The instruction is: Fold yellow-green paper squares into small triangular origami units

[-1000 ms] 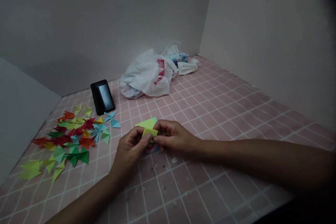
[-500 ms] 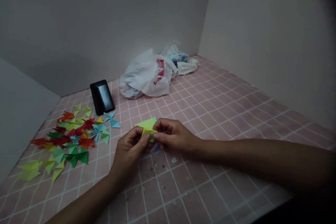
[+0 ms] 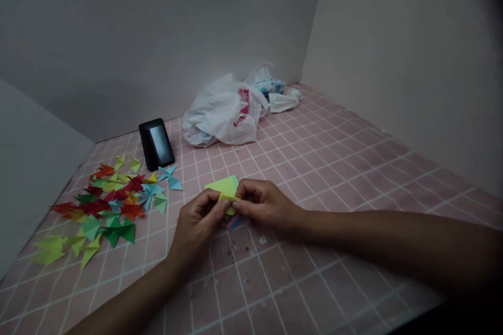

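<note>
Between the fingertips of both hands is a small piece of folded yellow paper (image 3: 228, 197). My left hand (image 3: 199, 220) pinches its left end with thumb and forefinger. At its right end, the thumb and curled fingers of my right hand (image 3: 267, 207) press on it. Just behind and beneath the hands lies a stack of coloured paper sheets (image 3: 222, 185), yellow-green on top, with blue and pink edges showing below. The fingers hide part of the stack and of the folded paper.
Many folded paper shapes (image 3: 113, 196) in red, yellow, green and blue lie spread at the left. A black device with a bright screen (image 3: 157, 144) leans behind them. A white plastic bag (image 3: 223, 110) rests by the back wall, on the pink checked cloth (image 3: 334, 167).
The yellow paper looks narrower between my fingers, its upper flap now lower. My hands stay pinched on it. The whole view has shifted slightly.
</note>
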